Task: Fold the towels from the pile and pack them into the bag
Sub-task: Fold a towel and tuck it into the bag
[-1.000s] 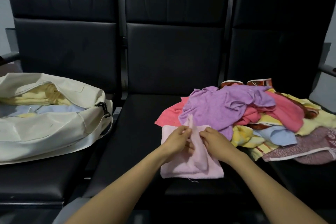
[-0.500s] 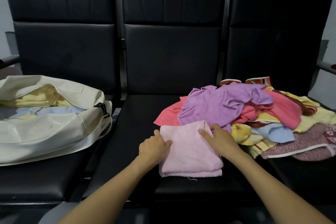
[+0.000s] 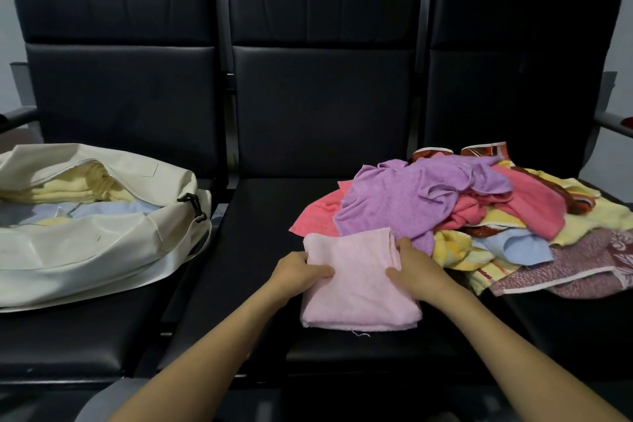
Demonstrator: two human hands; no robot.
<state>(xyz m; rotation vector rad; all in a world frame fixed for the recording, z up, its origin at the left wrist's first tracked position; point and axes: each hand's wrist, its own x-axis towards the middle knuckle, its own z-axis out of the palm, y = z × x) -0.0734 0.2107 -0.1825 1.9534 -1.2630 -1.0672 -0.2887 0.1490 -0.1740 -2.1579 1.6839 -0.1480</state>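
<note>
Left hand (image 3: 301,272) and right hand (image 3: 416,272) each grip one edge of the pink towel (image 3: 359,288) between them. Bag (image 3: 85,250) — left of hands, unzipped — holds yellow towels (image 3: 68,188), blue towels (image 3: 106,211); pile (image 3: 445,202) lies right

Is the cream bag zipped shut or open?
Open: the cream bag gapes along its top, showing a yellow towel and blue towel inside.
</note>
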